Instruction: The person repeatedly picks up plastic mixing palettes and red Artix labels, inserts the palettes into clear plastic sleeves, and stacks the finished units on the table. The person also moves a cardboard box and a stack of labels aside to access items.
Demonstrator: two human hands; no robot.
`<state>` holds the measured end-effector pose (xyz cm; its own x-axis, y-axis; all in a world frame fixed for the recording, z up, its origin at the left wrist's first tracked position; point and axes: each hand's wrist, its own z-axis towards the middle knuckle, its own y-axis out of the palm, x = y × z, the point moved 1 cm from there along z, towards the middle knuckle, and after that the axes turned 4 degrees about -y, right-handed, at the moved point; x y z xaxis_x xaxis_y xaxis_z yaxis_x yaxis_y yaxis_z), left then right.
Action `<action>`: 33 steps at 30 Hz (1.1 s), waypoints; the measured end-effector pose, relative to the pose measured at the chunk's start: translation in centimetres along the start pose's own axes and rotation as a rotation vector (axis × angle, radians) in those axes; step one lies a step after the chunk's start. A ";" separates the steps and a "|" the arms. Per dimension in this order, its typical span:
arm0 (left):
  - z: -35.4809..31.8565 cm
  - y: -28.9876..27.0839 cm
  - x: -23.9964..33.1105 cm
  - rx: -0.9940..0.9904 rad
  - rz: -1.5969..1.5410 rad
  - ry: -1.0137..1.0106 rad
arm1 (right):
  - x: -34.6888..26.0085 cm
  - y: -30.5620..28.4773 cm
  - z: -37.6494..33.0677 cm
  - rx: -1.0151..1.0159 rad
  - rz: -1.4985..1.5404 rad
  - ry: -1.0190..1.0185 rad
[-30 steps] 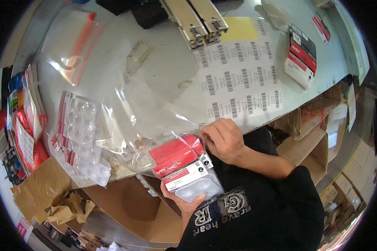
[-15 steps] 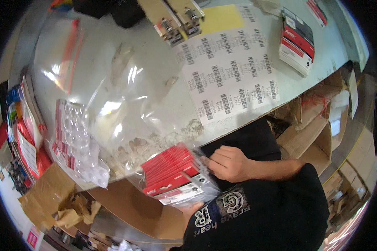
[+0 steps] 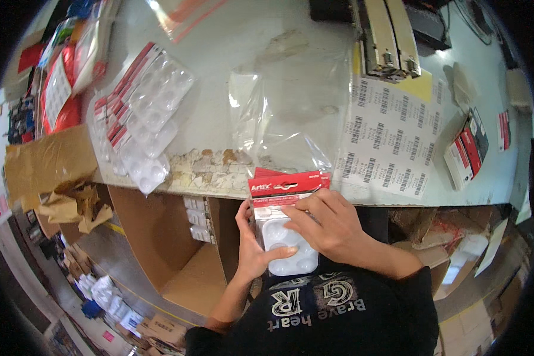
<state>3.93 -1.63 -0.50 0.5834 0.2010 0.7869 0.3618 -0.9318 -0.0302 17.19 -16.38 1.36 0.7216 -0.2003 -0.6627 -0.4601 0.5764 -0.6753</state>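
A stack of white plastic paint palettes (image 3: 273, 232) with red-and-white header cards is held upright against the table's front edge, near my body. My left hand (image 3: 254, 256) grips its left side, the thumb lying across the front palette. Bent over the card's lower right part, my right hand (image 3: 333, 230) has its fingertips together at the front of the pack. Whether they pinch something small there cannot be made out. Behind the pack, a clear plastic bag (image 3: 288, 142) spreads over the table.
More carded palettes (image 3: 151, 101) overlap at the table's left. To the right are barcode label sheets (image 3: 385, 136), a metal device (image 3: 388, 44) and a stack of red-and-black cards (image 3: 466, 148). An open cardboard box (image 3: 151, 237) stands below the table's left front edge.
The pack has turned from showing its fanned red card edges to showing its front palette. My left hand has come into fuller view, and my right hand has moved onto the card's front.
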 end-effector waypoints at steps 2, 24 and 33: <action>0.0 -0.1 -0.1 0.009 0.029 0.023 | 0.1 1.4 0.4 0.009 0.008 -0.044; 0.3 -0.8 -2.3 0.036 -0.018 0.131 | -3.2 0.2 -3.5 -0.093 -0.097 -0.046; 0.4 -0.8 -2.4 -0.017 -0.108 0.141 | -2.3 2.2 -5.2 -0.089 0.686 0.902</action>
<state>2.54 -1.20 -2.60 0.4337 0.2568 0.8637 0.4035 -0.9124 0.0687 11.84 -18.75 -0.23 -0.3158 -0.3815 -0.8687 -0.6755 0.7334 -0.0765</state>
